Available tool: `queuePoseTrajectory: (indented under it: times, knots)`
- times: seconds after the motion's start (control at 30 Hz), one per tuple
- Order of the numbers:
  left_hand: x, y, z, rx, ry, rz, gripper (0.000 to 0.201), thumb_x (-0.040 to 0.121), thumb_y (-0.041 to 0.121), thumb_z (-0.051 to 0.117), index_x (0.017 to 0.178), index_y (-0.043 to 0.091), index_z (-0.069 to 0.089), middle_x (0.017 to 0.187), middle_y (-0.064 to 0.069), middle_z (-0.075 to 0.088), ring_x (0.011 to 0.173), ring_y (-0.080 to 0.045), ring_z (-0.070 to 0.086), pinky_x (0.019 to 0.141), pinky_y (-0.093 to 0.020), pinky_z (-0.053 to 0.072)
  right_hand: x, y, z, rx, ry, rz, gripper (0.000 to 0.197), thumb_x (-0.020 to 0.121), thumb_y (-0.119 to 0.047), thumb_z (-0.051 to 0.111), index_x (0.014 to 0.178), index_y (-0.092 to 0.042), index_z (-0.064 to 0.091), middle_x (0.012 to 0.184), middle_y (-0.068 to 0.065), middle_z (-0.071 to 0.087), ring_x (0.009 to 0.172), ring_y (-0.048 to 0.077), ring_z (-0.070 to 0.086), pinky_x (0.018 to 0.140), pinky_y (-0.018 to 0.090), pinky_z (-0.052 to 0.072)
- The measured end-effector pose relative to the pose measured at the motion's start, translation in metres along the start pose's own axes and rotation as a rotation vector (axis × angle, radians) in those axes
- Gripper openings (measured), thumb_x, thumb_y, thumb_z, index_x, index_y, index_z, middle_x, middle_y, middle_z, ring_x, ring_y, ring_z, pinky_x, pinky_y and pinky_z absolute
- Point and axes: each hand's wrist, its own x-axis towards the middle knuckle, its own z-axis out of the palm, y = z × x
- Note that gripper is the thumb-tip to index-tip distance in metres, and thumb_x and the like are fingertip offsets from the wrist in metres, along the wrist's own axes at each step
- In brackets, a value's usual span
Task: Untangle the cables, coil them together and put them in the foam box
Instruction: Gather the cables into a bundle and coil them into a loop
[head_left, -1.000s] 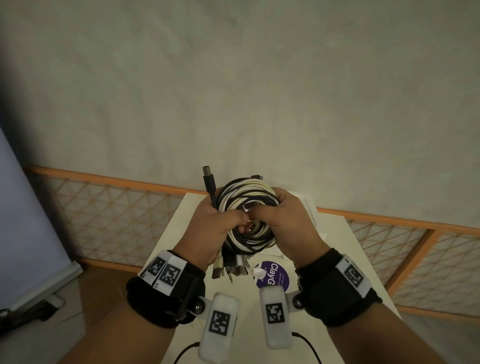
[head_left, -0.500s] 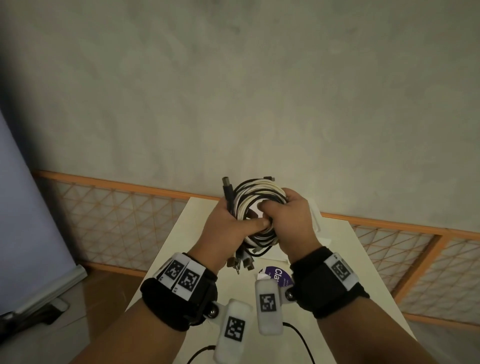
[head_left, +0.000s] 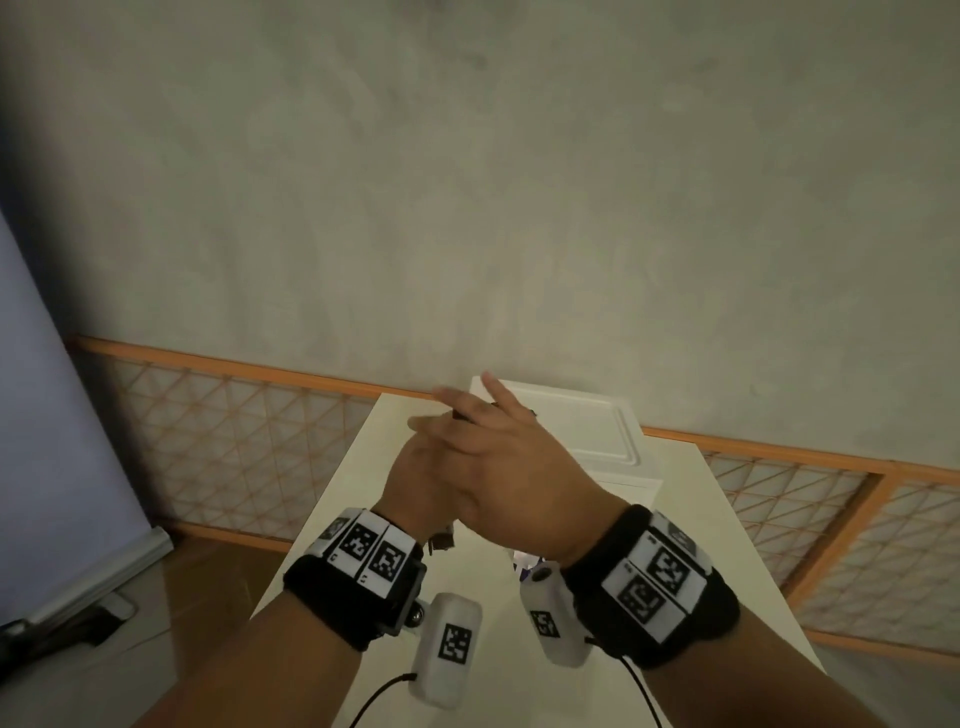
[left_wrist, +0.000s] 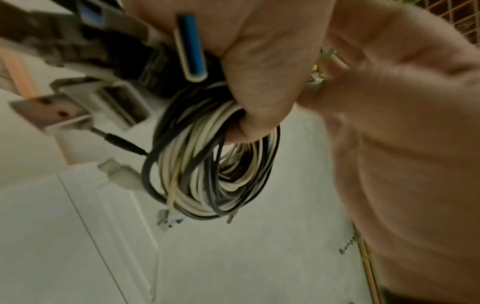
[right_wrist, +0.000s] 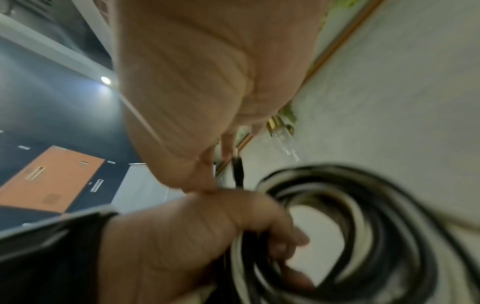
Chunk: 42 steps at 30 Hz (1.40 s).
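The coil of black and white cables (left_wrist: 207, 164) hangs from my left hand (left_wrist: 259, 72), whose fingers curl through its middle. Several USB plugs (left_wrist: 52, 111) stick out beside it. In the head view the coil is hidden under both hands; only some plugs (head_left: 441, 540) dangle below my left hand (head_left: 415, 483). My right hand (head_left: 498, 457) lies across the left with its fingers spread and straight. The right wrist view shows the blurred coil (right_wrist: 363, 226) held by my left hand (right_wrist: 194, 236). The white foam box (head_left: 597, 431) sits just beyond the hands.
The white table (head_left: 353, 483) runs forward under the hands to a wall with an orange-framed lattice panel (head_left: 234, 431). A purple-labelled tub (head_left: 527, 564) peeks out under my right wrist. Brown floor lies on the left.
Both hands moved forward toward the foam box. My right hand let go of the coil and spread its fingers over the left hand, which still grips the coil.
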Motion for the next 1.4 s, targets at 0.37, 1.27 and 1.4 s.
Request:
queuePoseTrajectory:
  times: [0.37, 1.27, 1.4]
  knots:
    - [-0.004, 0.0, -0.01, -0.059, -0.133, -0.049, 0.025, 0.072, 0.006, 0.067, 0.09, 0.021, 0.061, 0.079, 0.004, 0.065, 0.07, -0.008, 0.06, 0.057, -0.017, 0.039, -0.005, 0.045, 0.005, 0.055, 0.269, 0.079, 0.012, 0.081, -0.018, 0.066, 0.085, -0.011, 0.076, 0.078, 0.003, 0.066, 0.079, 0.02, 0.055, 0.073, 0.028, 0.044]
    - [-0.011, 0.009, -0.004, -0.321, -0.049, -0.109, 0.024, 0.077, 0.006, 0.065, 0.094, 0.023, 0.067, 0.08, -0.002, 0.07, 0.067, -0.017, 0.065, 0.065, -0.035, 0.054, -0.02, 0.027, 0.018, 0.899, 0.367, 0.845, 0.06, 0.068, -0.058, 0.068, 0.117, -0.029, 0.052, 0.095, -0.008, 0.063, 0.082, 0.004, 0.065, 0.077, 0.021, 0.052]
    - [-0.011, 0.001, -0.005, -0.483, -0.003, -0.21, 0.023, 0.079, -0.001, 0.06, 0.095, 0.013, 0.069, 0.068, 0.0, 0.069, 0.059, -0.011, 0.064, 0.055, -0.024, 0.048, -0.031, 0.013, 0.036, 1.196, 0.338, 1.084, 0.054, 0.069, -0.05, 0.076, 0.103, -0.009, 0.063, 0.092, 0.013, 0.071, 0.083, 0.026, 0.069, 0.078, 0.042, 0.055]
